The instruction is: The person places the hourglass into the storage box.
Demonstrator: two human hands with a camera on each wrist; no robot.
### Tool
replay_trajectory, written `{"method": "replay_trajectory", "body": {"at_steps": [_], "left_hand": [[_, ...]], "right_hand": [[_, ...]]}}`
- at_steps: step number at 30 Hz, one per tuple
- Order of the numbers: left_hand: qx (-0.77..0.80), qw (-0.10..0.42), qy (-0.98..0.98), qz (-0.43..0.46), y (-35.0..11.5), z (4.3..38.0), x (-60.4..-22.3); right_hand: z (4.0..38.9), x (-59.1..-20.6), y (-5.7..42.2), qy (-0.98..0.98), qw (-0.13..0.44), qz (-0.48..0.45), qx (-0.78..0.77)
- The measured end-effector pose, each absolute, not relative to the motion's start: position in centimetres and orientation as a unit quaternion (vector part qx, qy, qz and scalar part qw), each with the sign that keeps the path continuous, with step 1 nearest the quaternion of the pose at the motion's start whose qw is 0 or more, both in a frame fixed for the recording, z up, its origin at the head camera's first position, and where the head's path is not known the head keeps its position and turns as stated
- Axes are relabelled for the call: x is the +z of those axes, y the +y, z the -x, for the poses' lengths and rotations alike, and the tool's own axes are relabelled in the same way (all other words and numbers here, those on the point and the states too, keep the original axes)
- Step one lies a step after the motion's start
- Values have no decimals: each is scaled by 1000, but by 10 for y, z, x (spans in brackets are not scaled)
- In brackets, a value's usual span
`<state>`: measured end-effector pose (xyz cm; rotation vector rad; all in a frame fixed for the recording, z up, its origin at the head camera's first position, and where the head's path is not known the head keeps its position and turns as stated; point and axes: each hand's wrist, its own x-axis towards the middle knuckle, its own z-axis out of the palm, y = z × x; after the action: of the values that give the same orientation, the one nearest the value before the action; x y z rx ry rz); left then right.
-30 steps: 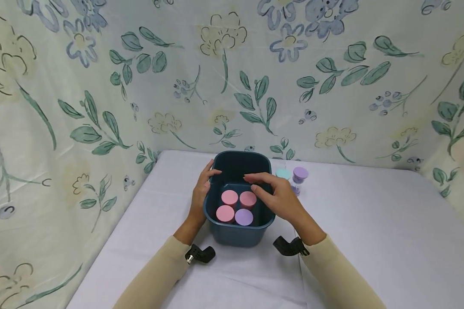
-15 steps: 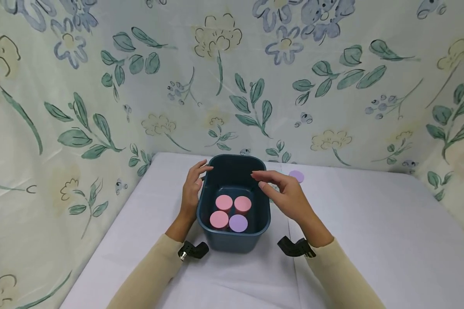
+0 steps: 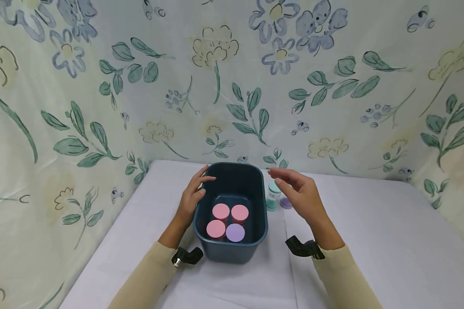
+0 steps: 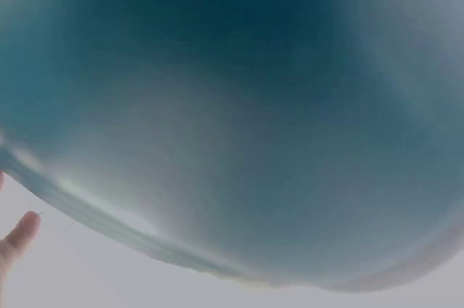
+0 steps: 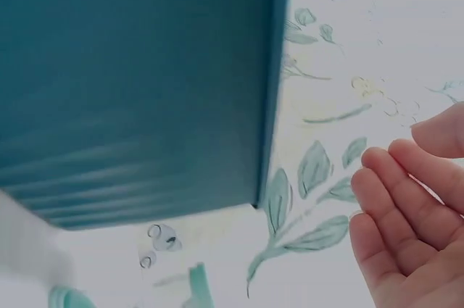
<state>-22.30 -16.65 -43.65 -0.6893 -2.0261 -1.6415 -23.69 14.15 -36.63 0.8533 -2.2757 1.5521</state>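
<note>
A dark blue bin [image 3: 229, 254] stands on the white-covered table. Inside, near its front, three pink-capped cylinders [image 3: 221, 212] and a purple-capped one [image 3: 235, 232] stand upright. My left hand [image 3: 188, 199] rests at the bin's left rim, some fingers reaching over it; the left wrist view is mostly the bin's wall [image 4: 217, 141]. Beyond the bin's right side my right hand [image 3: 303, 197] hovers with loosely bent fingers and nothing in them. Just past its fingertips is a teal-capped sand timer [image 3: 272, 197]. A purple sand timer [image 3: 286, 203] is beside that, mostly hidden by the hand.
A flower-print cloth [image 3: 216, 107] hangs behind and to the left of the table. White cloth [image 3: 352, 231] covers the table to the right. Each wrist carries a black camera mount [image 3: 303, 248].
My right hand has moved right, from over the bin to beside it, near the teal and purple timers. My left hand stays at the bin's rim. The head view has shifted slightly.
</note>
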Motion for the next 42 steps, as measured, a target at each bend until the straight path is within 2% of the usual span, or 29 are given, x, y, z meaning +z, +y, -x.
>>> {"method": "replay_trajectory", "body": {"at_steps": [5, 19, 25, 42], "left_hand": [[-592, 210, -732, 263, -165, 209, -425], [-580, 216, -740, 265, -162, 205, -422], [-591, 201, -738, 258, -161, 204, -421], [-624, 197, -712, 255, -166, 230, -457]], "right_hand": [[240, -369, 151, -780, 139, -284, 540], [250, -370, 171, -783, 159, -243, 550], [255, -373, 177, -788, 161, -223, 551], [266, -382, 193, -806, 155, -174, 545]]}}
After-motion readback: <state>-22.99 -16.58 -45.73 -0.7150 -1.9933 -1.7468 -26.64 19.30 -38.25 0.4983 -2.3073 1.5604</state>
